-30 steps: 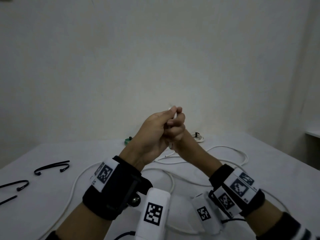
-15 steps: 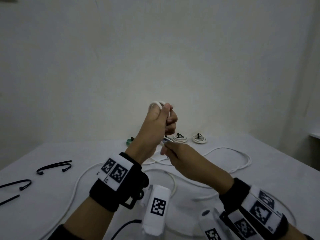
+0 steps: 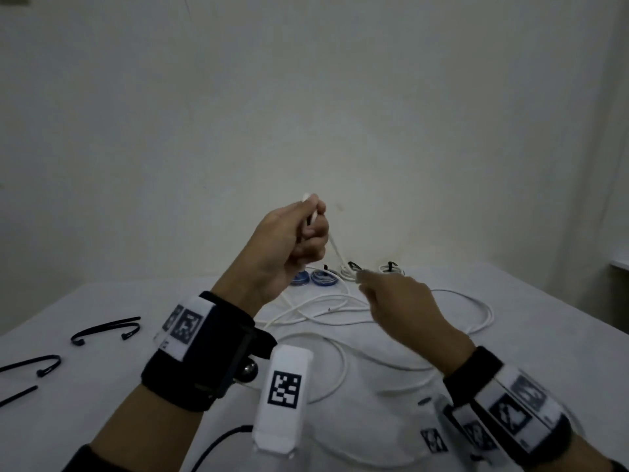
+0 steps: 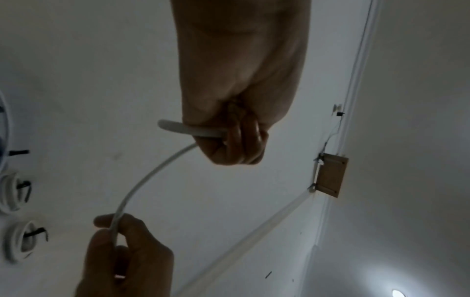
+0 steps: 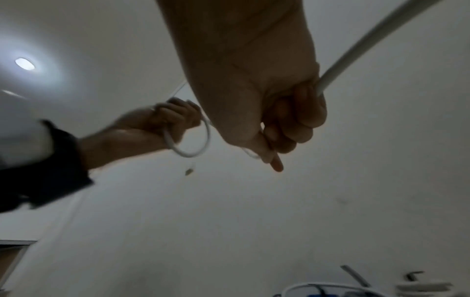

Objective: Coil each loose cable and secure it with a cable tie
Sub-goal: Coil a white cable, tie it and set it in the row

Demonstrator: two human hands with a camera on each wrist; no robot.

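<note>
Smooth, matt white plastic sheath on the cable (image 4: 142, 180); matt white cloth over the surface (image 3: 85, 420); thin black plastic ties (image 3: 105, 330); bare wooden wall plate (image 4: 330, 176).

A thin white cable (image 3: 335, 248) is raised above the table (image 3: 102, 386): one small loop sits in the left hand (image 3: 289, 243), and a short span slants down toward 4 o'clock into the right hand (image 3: 398, 301). Its slack sprawls in loose white curves below. Black cable ties (image 3: 105, 330) lie at 9 o'clock; tied coils (image 3: 391, 268) sit at 12 o'clock.
</note>
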